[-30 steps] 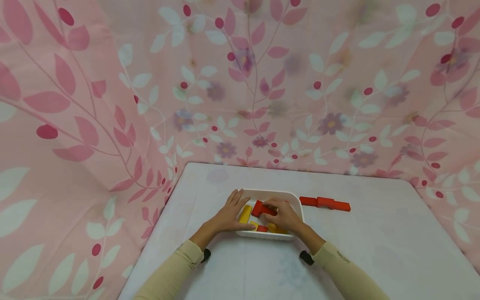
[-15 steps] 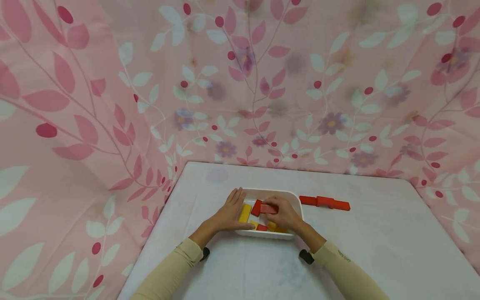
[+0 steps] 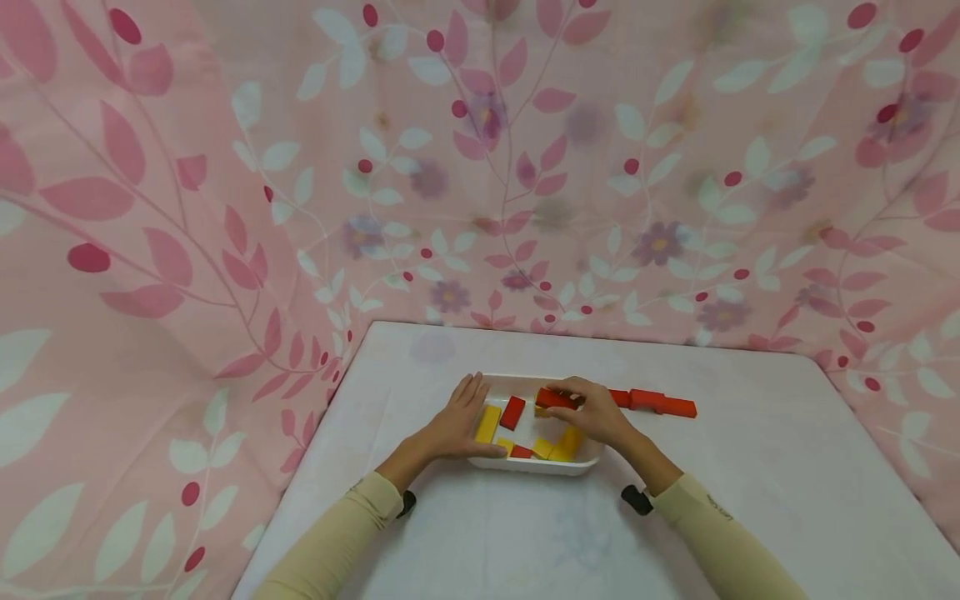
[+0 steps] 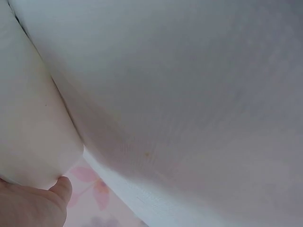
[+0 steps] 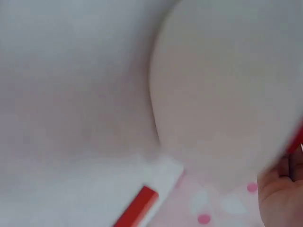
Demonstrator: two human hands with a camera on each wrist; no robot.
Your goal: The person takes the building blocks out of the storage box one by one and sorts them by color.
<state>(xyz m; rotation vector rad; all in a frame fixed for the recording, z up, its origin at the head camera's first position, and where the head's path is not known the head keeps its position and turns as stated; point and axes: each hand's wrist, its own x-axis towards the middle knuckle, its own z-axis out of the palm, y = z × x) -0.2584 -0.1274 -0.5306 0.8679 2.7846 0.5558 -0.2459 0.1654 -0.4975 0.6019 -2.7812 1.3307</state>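
Note:
The right hand (image 3: 596,412) pinches a red block (image 3: 557,398) between thumb and fingers, over the back right part of a white plastic tray (image 3: 525,468). In the right wrist view, the hand (image 5: 281,201) shows at the lower right edge beside a strip of red. The left hand (image 3: 453,425) rests on the tray's left end with straight fingers, its thumb along the front rim. Inside the tray lie a red block (image 3: 513,412), a long yellow block (image 3: 488,424) and several more yellow and red blocks along the front, partly covered by the left thumb.
A row of red blocks (image 3: 647,401) lies end to end on the white-covered table (image 3: 750,483), right of the tray. Pink floral cloth (image 3: 480,167) hangs behind the table and at the left. A dark wrist camera (image 3: 637,500) sits under the right forearm.
The right hand has lifted the red block off the tray's middle and carried it to the right and back. Yellow blocks at the front right are now uncovered. The left hand stays put.

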